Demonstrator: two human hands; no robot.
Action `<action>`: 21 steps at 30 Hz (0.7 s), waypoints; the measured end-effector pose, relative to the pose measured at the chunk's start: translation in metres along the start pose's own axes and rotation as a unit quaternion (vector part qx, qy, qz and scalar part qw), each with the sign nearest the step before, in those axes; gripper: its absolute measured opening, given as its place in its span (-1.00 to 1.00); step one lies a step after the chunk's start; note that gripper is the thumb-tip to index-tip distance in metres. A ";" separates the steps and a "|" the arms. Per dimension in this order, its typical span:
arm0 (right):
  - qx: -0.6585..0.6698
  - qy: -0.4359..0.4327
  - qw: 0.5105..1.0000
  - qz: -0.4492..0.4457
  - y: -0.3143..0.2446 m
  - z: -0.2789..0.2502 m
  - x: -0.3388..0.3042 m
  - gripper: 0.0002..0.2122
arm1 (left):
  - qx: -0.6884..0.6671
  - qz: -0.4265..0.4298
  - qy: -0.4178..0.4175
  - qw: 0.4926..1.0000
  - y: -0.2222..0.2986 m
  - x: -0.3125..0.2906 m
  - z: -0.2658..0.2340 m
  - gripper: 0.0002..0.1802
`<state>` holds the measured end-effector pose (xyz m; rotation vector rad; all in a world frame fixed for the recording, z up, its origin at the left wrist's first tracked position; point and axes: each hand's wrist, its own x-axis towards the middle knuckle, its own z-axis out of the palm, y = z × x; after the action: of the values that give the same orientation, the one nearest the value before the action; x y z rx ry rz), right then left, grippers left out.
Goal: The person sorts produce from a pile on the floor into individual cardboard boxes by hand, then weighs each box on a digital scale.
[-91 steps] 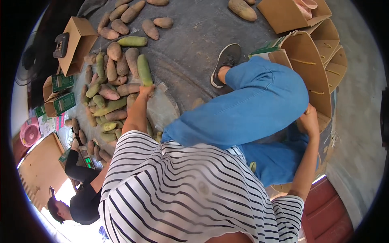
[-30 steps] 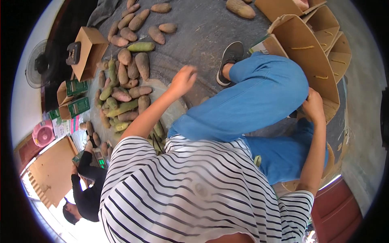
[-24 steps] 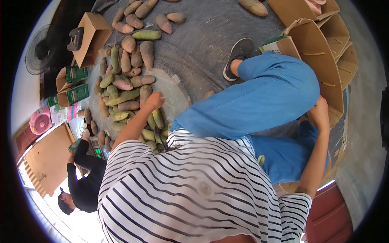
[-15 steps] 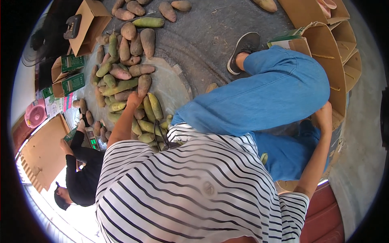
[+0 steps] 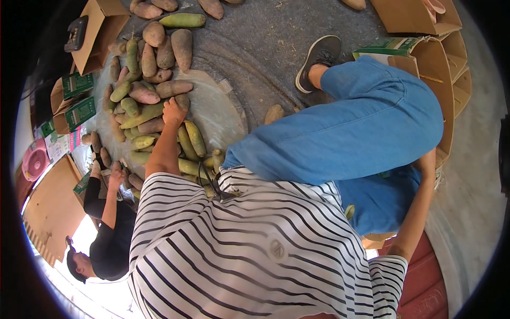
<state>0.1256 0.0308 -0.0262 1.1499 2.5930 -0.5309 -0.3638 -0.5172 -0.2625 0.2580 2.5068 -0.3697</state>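
Note:
My left hand (image 5: 174, 110) is closed around a brown, sweet-potato-like tuber (image 5: 183, 101) at the near right side of the pile. Its fingers curl over the tuber's left part. Around it lie reddish-brown tubers (image 5: 144, 93) and long green, cucumber-shaped vegetables (image 5: 195, 139), heaped on a clear plastic sheet (image 5: 212, 106). On the right, my right hand (image 5: 426, 161) hangs beside my bent knee, next to the cardboard boxes. Its fingers are hidden behind the blue trouser leg, so what they hold, if anything, does not show.
Open cardboard boxes (image 5: 433, 58) stand at the right, with a green-and-white box (image 5: 387, 47) beside them. Two green-printed boxes (image 5: 79, 112) and a larger carton (image 5: 101, 34) stand at the left. A co-worker in black (image 5: 112, 239) handles tubers there. A pink fan (image 5: 35, 159) stands behind.
My left hand has moved slightly up in the picture over the tuber, now covering more of it. The co-worker's arm has lifted with a tuber in the hand. The view has shifted a little.

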 end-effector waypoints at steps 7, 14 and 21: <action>0.050 -0.008 0.994 0.098 -0.009 -0.002 -0.003 -0.64 | 0.131 0.034 0.038 0.990 0.027 -0.013 0.000 -0.33; 0.079 0.009 0.997 0.026 -0.041 -0.011 0.014 -0.73 | 0.093 0.118 0.002 0.989 0.062 -0.040 -0.014 -0.22; 0.115 0.025 0.993 0.016 -0.039 -0.014 0.005 -0.78 | -0.213 0.311 0.130 0.917 0.177 -0.066 -0.078 -0.14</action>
<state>0.0919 0.0155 -0.0070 1.2892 2.6029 -0.8216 -0.3049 -0.3322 -0.1990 0.9358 2.5040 0.4925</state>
